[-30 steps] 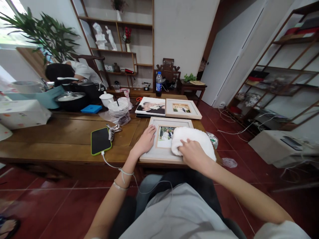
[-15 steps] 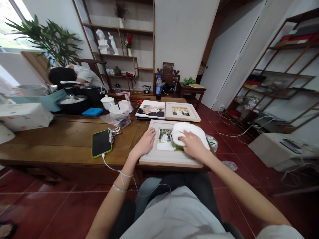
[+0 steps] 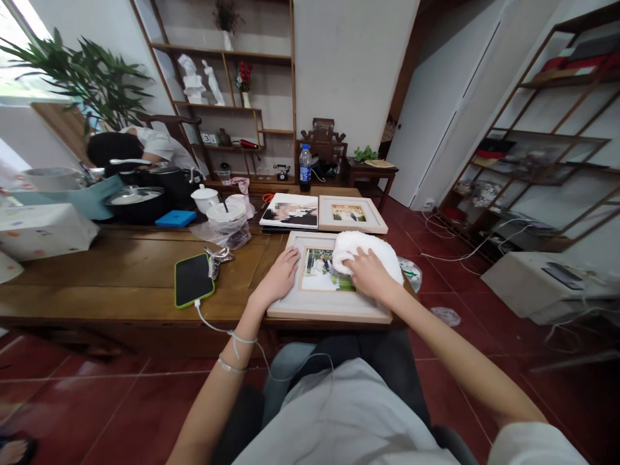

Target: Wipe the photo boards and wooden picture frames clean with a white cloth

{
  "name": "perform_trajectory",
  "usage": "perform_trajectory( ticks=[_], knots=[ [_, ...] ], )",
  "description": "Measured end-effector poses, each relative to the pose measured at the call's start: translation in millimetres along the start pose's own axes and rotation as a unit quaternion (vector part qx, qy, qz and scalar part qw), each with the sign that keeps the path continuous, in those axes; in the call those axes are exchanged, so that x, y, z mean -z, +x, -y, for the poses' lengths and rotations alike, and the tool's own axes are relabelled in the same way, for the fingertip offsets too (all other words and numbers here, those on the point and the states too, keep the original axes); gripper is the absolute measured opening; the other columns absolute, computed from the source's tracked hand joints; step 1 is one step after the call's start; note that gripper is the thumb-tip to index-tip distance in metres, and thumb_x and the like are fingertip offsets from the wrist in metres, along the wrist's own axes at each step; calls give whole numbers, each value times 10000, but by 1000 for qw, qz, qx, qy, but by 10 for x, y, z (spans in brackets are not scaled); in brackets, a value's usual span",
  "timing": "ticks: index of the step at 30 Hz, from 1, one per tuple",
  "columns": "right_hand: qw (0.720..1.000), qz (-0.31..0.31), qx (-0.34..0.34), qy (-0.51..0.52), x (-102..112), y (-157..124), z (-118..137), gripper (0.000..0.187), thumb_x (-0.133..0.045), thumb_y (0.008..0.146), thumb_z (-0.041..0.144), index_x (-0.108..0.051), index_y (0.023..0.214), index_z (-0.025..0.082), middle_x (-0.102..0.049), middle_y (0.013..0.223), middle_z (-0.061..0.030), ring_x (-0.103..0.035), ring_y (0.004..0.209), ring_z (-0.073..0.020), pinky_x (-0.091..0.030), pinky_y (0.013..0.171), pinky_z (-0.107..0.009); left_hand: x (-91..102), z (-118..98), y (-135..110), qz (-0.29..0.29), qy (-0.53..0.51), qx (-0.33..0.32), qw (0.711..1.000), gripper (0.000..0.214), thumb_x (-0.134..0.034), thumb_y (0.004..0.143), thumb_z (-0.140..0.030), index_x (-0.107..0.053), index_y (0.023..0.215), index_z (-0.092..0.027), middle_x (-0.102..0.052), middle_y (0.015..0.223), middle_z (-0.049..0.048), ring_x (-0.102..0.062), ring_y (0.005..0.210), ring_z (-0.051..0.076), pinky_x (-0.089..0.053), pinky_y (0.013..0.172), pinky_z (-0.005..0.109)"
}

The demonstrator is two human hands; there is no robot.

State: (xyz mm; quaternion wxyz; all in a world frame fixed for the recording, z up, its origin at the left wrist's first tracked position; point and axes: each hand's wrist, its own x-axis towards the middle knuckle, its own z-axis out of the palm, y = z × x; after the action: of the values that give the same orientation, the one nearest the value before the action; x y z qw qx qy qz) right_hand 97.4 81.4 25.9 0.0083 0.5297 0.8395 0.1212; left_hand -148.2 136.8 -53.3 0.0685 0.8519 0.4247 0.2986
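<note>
On the wooden table in front of me lies a picture frame (image 3: 287, 303) with a pale mat and a photo of a couple outdoors. My left hand (image 3: 282, 274) rests along its left border, fingers stretched out and flat. Bunched in my right hand (image 3: 371, 274) is a white towel (image 3: 375, 248), pressed over the right part of the frame. The towel covers the photo's upper right and hangs over the frame's right side. Just behind are a second picture frame (image 3: 378, 223) and a photo album (image 3: 290, 219) with a partly pixelated cover.
Left of the frame are a green-cased phone (image 3: 194, 281) on a white cable and a plastic-bagged cup (image 3: 227, 223). Farther off stand a bottle (image 3: 305, 171), a white lidded cup (image 3: 204, 199) and a black pan (image 3: 135, 203). A person (image 3: 159, 145) leans behind the pots.
The right hand and towel have shifted slightly left, along with the whole scene as my view turned a little. The left hand stays on the frame's left border.
</note>
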Motion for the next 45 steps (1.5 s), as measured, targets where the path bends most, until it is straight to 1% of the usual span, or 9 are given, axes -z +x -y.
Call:
perform_trajectory(
  ticks=[6,10,14,21,25,29,38,41,45],
  knots=[
    [999,38,29,23,261,-595,360,373,-449,768,113,-622,1094,164,-588,1196,-157,-466,1145,-333,-348,941,-482,-12,8,3,-2,2,1,1000,411,-316,908,-221,-510,1244,-86,-460,1366,147,-324,1335,241,-280,1112,459],
    [999,31,18,38,295,-803,484,407,-466,758,125,-607,1135,183,-520,1308,-139,-423,1214,-341,-327,986,-493,-5,11,1,4,8,0,1000,420,-310,912,-226,-510,1248,-73,-456,1368,151,-318,1338,242,-269,1121,442],
    [998,17,8,52,197,-656,349,449,-500,728,127,-598,1164,174,-497,1338,-136,-368,1276,-327,-267,1046,-486,7,13,-1,10,9,-3,1000,418,-309,917,-225,-513,1255,-87,-444,1380,143,-308,1343,240,-262,1126,434],
    [998,-43,-34,28,-91,119,-225,469,-486,750,124,-564,1212,145,-489,1321,-168,-412,1247,-278,-239,1062,-413,29,4,-5,19,8,-6,1000,423,-305,920,-229,-509,1267,-99,-427,1397,133,-294,1351,241,-267,1120,447],
    [999,-40,-14,5,-144,361,-300,444,-458,774,112,-565,1204,130,-527,1276,-169,-360,1271,-309,-253,1027,-458,18,-6,-7,14,10,-1,1000,427,-299,920,-226,-510,1262,-82,-435,1388,150,-301,1346,248,-274,1116,457],
    [1000,-9,22,7,-91,223,-143,444,-453,777,105,-561,1207,133,-505,1309,-164,-357,1253,-332,-274,989,-492,-7,-8,-9,-1,7,-1,1000,420,-309,913,-212,-509,1261,-89,-449,1377,144,-315,1339,248,-278,1113,465],
    [995,55,51,58,313,-613,490,397,-476,769,136,-603,1143,168,-513,1300,-161,-397,1236,-335,-298,1001,-485,29,-50,-16,4,3,7,1000,432,-306,909,-199,-498,1265,-48,-432,1385,167,-301,1346,246,-260,1124,433],
    [995,38,56,78,278,-616,460,399,-497,739,143,-614,1119,179,-556,1242,-147,-457,1188,-298,-314,1006,-444,30,-42,-13,6,5,1,1000,430,-306,910,-198,-496,1267,-52,-434,1382,169,-301,1346,248,-264,1121,443],
    [995,7,60,79,92,-402,206,411,-519,702,144,-626,1098,164,-525,1291,-149,-437,1225,-279,-275,1046,-414,29,-18,-7,9,2,-6,1000,420,-323,908,-203,-501,1266,-75,-432,1386,164,-295,1349,253,-268,1115,463]
  ],
)
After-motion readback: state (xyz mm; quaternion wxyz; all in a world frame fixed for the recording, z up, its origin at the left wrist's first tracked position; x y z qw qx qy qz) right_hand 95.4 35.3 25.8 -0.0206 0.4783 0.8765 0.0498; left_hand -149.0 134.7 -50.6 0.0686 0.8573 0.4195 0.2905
